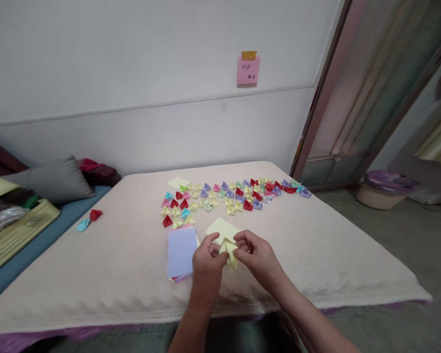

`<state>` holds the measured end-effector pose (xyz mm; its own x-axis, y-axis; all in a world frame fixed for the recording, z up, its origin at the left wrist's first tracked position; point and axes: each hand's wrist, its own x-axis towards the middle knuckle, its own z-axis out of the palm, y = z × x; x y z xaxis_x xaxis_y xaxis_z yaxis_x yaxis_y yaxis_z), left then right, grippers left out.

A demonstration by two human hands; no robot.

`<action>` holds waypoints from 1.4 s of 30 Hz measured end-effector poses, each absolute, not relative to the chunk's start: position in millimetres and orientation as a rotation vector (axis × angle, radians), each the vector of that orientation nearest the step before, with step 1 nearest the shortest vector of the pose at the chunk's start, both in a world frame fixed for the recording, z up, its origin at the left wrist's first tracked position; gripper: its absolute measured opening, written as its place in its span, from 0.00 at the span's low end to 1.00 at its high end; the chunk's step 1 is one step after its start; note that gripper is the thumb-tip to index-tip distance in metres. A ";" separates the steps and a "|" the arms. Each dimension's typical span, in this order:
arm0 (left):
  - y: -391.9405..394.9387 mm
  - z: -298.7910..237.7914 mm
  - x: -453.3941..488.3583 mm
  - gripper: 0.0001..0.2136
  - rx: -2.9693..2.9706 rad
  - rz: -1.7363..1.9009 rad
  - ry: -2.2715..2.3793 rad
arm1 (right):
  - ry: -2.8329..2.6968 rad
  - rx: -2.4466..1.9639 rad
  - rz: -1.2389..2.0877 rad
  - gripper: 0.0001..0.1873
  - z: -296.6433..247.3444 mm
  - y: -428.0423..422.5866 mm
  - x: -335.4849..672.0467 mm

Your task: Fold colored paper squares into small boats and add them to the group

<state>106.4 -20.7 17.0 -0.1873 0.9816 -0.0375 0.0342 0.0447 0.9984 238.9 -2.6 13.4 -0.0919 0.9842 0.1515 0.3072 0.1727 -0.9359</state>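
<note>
Between my two hands is a partly folded piece of pale yellow origami paper [228, 250], with creased flaps standing up from it. My left hand [208, 260] pinches its left side, thumb in front. On the right side, the thumb and fingers of my right hand [256, 252] grip it too. Just beyond the fingers a flat yellow sheet [220, 227] lies on the cloth. Left of my left hand sits a stack of coloured paper [182, 251], a bluish-purple sheet on top.
Several small folded paper pieces [208, 205] in mixed colours spread across the back of the cloth-covered table [132, 264]. Another yellow sheet [179, 183] lies behind them. Red and blue pieces [84, 225] lie at the left. A pink note [248, 71] is taped to the wall.
</note>
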 end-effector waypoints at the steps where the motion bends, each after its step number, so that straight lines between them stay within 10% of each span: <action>1: -20.1 17.5 105.2 0.23 1.074 1.315 1.388 | -1.583 -1.303 0.834 0.09 15.4 -4.8 239.0; 12: -23.2 21.1 112.2 0.20 1.219 1.318 1.521 | -1.929 -1.304 -0.155 0.11 10.8 -20.9 224.3; 42: -2.1 1.2 80.0 0.20 1.058 1.302 1.552 | -1.734 -2.362 0.257 0.16 -20.4 194.2 364.7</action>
<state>80.0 -2.1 1.2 -0.3004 0.9508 -0.0761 0.0899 0.1076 0.9901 364.7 194.2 -20.4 0.2970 0.9546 -0.0216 0.9198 -0.2921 -0.2619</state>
